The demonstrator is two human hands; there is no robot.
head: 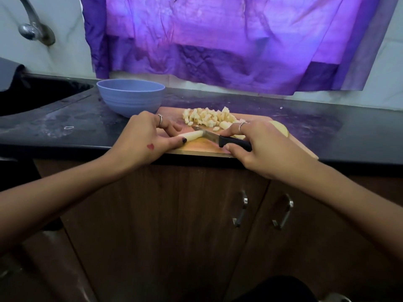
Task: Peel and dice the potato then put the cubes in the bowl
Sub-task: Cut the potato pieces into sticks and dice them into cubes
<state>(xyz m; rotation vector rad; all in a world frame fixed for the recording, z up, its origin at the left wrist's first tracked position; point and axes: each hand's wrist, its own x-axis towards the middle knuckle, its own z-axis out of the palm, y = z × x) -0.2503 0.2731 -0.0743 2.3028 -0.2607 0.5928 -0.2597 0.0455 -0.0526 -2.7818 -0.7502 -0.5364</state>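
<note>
On the cutting board [196, 149], left hand [141, 138] fingers pinch a potato strip [192, 135]; right hand [261, 144] fingers grip the knife [218, 139], its blade across the strip, near diced cubes [209, 118].

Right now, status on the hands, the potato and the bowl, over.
Left hand holds potato strip on board; right hand grips knife, blade at strip. Cubes piled on board, none visible in bowl. Nothing blocking.
</note>
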